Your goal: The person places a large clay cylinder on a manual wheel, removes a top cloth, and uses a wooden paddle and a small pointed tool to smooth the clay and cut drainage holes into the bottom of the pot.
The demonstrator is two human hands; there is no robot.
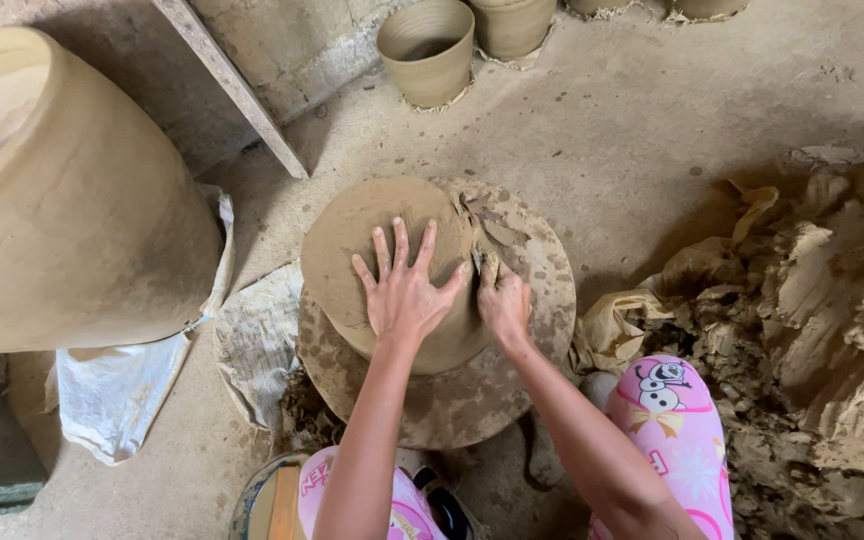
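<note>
Clay-smeared fingers [399, 240] of the left hand [407, 295] are spread wide apart and pressed flat on top of a round slab of wet clay [352, 235], the palm lying near the slab's right edge. The right hand [504, 300] sits just beside it, its fingers [489, 270] curled together and pinched on a small dark tool [476, 263] whose tip meets the slab's edge; how firmly they grip it cannot be told. Trimmed clay scraps [497, 232] lie scattered just beyond the right hand.

The slab rests on a larger, clay-stained round wheel [432, 405] that stands low on the floor [652, 110], directly in front of the person, whose knees in pink patterned trousers [677, 430] show at the bottom of the view. Crumpled sacking [257, 340] lies under the wheel's left side. To the left, a very large unfired pot [82, 220] leans on a white sack [117, 395]. A wooden plank [232, 85] slants against the wall behind it. Well beyond the wheel, smaller unfired pots [430, 50] stand in a row by the wall. On the right, a heap of raw clay lumps [832, 320] is piled near the person's knee.
</note>
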